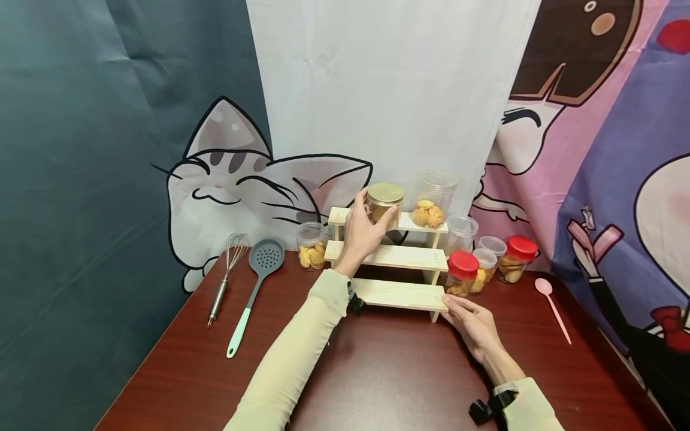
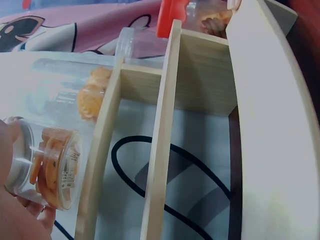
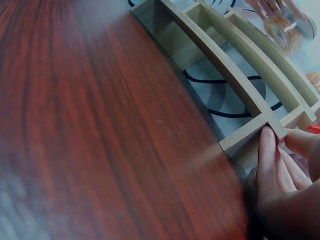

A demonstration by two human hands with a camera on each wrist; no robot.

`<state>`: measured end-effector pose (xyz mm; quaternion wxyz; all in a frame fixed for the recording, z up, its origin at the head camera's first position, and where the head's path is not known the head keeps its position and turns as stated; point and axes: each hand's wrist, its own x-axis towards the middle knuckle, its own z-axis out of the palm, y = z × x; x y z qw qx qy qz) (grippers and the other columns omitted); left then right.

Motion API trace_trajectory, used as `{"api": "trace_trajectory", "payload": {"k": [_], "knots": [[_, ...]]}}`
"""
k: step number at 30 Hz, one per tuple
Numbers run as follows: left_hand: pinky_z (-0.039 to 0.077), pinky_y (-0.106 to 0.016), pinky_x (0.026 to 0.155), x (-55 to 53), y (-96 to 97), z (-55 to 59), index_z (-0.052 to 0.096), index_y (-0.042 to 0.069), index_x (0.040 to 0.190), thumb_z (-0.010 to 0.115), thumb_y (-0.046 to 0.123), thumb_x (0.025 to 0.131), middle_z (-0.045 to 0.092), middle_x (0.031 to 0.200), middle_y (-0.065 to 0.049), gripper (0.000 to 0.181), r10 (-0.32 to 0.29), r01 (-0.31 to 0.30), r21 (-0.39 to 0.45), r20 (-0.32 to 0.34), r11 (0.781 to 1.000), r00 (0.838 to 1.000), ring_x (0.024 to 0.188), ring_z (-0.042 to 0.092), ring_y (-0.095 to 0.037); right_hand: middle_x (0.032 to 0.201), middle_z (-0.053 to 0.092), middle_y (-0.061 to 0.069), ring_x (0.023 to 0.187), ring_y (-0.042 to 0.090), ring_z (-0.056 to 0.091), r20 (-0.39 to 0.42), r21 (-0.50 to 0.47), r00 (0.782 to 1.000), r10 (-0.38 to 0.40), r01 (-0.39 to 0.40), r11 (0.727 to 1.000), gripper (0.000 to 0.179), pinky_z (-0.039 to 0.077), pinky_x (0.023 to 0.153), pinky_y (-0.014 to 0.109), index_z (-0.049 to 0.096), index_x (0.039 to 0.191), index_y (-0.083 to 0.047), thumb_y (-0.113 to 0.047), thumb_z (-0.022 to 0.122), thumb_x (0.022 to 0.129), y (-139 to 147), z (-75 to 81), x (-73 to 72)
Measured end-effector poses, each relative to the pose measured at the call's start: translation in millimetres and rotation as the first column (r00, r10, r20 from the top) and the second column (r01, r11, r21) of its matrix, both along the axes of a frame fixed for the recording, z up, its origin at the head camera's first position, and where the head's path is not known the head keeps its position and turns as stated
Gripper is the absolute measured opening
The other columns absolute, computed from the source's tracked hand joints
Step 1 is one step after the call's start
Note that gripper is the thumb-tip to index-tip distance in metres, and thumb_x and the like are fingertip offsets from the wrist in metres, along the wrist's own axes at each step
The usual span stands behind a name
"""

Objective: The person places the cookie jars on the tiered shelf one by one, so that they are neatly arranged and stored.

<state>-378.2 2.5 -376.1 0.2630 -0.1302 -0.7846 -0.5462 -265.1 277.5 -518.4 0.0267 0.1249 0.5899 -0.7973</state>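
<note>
My left hand (image 1: 361,234) grips a clear jar with a gold lid (image 1: 385,194) at the top step of a three-tier wooden stand (image 1: 399,294). The left wrist view shows cookies and a small label in this jar (image 2: 35,162). To its right on the top step stands a taller clear jar (image 1: 435,188), part full of round cookies. My right hand (image 1: 475,328) pinches the right end of the lowest step, with thumb and fingers on either side of the board in the right wrist view.
Left of the stand are a jar of yellow cookies (image 1: 311,246), a slotted spatula (image 1: 257,287) and a whisk (image 1: 223,278). To the right stand two red-lidded jars (image 1: 462,272) (image 1: 518,257) and several clear containers (image 1: 460,233). A pink spoon (image 1: 552,305) lies near the table's right edge.
</note>
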Motion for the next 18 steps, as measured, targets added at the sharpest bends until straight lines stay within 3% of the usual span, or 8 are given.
{"api": "trace_trajectory", "payload": {"k": [8,12,18], "knots": [[0.052,-0.046,0.112,-19.9,10.8,-3.8,0.043,0.018,0.163,0.082,0.051,0.095,0.066,0.152,-0.011,0.085,0.061,-0.06,-0.036,0.029,0.998,0.998,0.139,0.065,-0.027,0.106,0.08,-0.009,0.1,0.004,0.078,0.0,0.015,1.0,0.003,-0.003,1.0,0.018,0.062,0.095,0.026,0.081,0.118,-0.016,-0.018,0.081,0.1,-2,-1.0,0.2],[0.052,-0.045,0.113,-24.3,12.6,-8.9,0.041,0.021,0.164,0.081,0.051,0.096,0.065,0.154,-0.009,0.084,0.061,-0.059,-0.035,0.066,0.998,0.996,0.139,0.065,-0.026,0.106,0.08,-0.009,0.1,0.004,0.078,-0.002,0.017,1.0,0.004,-0.004,1.0,0.019,0.062,0.095,0.026,0.081,0.119,-0.015,-0.018,0.081,0.1,-2,0.0,-0.3],[0.047,-0.045,0.119,-29.6,13.8,-8.3,0.036,0.021,0.166,0.078,0.052,0.098,0.059,0.158,-0.011,0.086,0.017,-0.012,-0.047,0.089,0.999,0.996,0.145,0.059,-0.027,0.106,0.08,-0.01,0.099,0.004,0.077,-0.014,0.028,1.0,0.003,-0.002,1.0,0.022,0.062,0.093,0.025,0.08,0.122,-0.012,-0.017,0.08,0.101,0,0.2,-0.5]]}}
